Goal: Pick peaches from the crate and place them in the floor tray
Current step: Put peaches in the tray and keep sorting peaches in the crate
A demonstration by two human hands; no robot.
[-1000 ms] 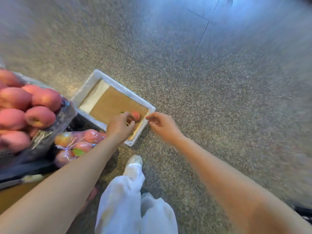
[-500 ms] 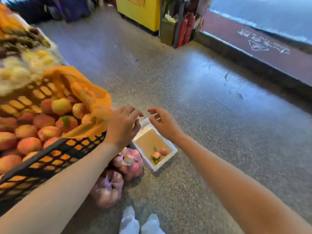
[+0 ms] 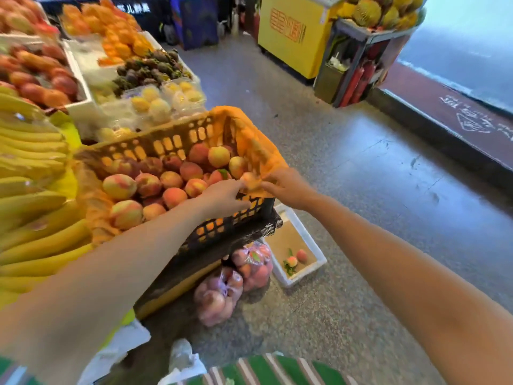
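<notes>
A black plastic crate (image 3: 222,232) lined with orange cloth stands on the stall, piled with peaches (image 3: 169,180). At its near right corner one peach (image 3: 249,180) sits between my two hands. My left hand (image 3: 224,195) reaches over the crate rim and its fingers curl onto the peach's left side. My right hand (image 3: 288,187) touches the same peach or the cloth beside it from the right; blur hides its fingers. Below on the floor lies the white foam tray (image 3: 305,277) with a brown cardboard base, holding two small peaches (image 3: 291,261) near its front.
Two clear bags of peaches (image 3: 219,295) lie on the floor between the stall and the tray. Bananas (image 3: 33,151) lie left of the crate, with more fruit boxes behind. A yellow cabinet (image 3: 291,34) and red extinguishers (image 3: 355,81) stand across the granite floor.
I have risen from the tray and the view has lifted to the stall. Both hands moved up from the tray to the crate's right corner and met at a peach.
</notes>
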